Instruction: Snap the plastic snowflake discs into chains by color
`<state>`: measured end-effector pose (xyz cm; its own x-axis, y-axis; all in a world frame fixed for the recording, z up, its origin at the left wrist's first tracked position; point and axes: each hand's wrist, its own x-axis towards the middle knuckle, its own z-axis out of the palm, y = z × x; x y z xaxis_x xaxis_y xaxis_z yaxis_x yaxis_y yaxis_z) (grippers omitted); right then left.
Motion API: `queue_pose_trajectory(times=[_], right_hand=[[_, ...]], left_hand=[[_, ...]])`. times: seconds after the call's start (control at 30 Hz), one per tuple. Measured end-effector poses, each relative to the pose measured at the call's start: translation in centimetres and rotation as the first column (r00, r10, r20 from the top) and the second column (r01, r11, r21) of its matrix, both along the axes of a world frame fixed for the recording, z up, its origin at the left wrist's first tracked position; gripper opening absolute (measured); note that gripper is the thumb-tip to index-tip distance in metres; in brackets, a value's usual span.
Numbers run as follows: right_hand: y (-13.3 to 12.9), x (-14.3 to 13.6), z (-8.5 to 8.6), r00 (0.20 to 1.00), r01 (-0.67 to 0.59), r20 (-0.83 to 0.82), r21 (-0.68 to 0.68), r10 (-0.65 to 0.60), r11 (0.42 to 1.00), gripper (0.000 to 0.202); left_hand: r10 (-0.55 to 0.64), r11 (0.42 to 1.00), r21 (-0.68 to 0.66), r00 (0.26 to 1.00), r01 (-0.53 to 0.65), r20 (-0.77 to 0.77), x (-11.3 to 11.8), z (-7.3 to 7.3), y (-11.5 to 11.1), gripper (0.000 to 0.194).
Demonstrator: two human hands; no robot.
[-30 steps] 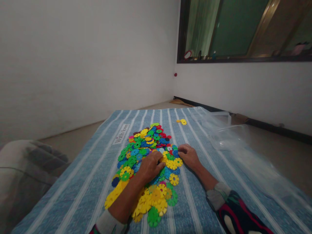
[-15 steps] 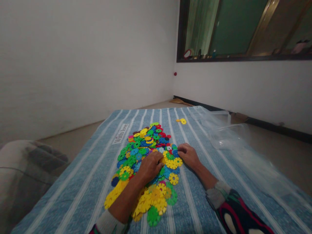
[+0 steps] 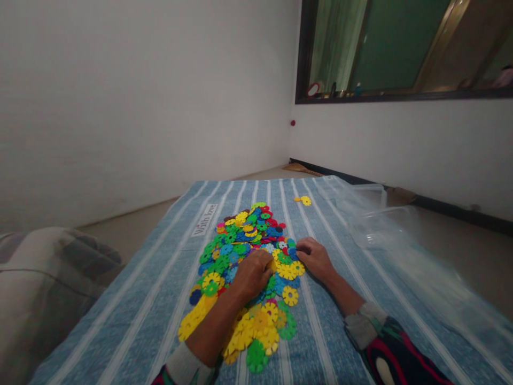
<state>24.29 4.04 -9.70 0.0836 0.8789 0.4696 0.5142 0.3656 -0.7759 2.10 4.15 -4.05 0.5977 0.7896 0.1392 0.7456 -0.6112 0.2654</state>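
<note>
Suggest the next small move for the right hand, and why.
Probably pinch the blue disc with the right hand: it is at or right beside that disc, on the right edge of the pile, so little reach seems needed. The left hand covers part of the pile's middle, making discs there harder to get at.

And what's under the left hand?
Part of the disc pile: blue discs and yellow discs show at the edges of the left hand; anything directly beneath it is covered.
</note>
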Motion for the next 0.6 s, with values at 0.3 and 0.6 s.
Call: queue_pose_trajectory(times=[0.3,0.6], right_hand=[[-0.13,-0.03,0.24,1.000,-0.001,0.014,0.000,0.001,1.000,0.009],[-0.12,-0.09,0.19,1.000,-0.013,0.013,0.006,0.013,1.000,0.007]], left_hand=[[0.016,1.000,0.003,1.000,-0.016,-0.009,0.12,0.13,-0.09,0.009],[0.042,0.999,-0.005,0.999,-0.042,0.010,0.10,0.17,-0.11,0.013]])
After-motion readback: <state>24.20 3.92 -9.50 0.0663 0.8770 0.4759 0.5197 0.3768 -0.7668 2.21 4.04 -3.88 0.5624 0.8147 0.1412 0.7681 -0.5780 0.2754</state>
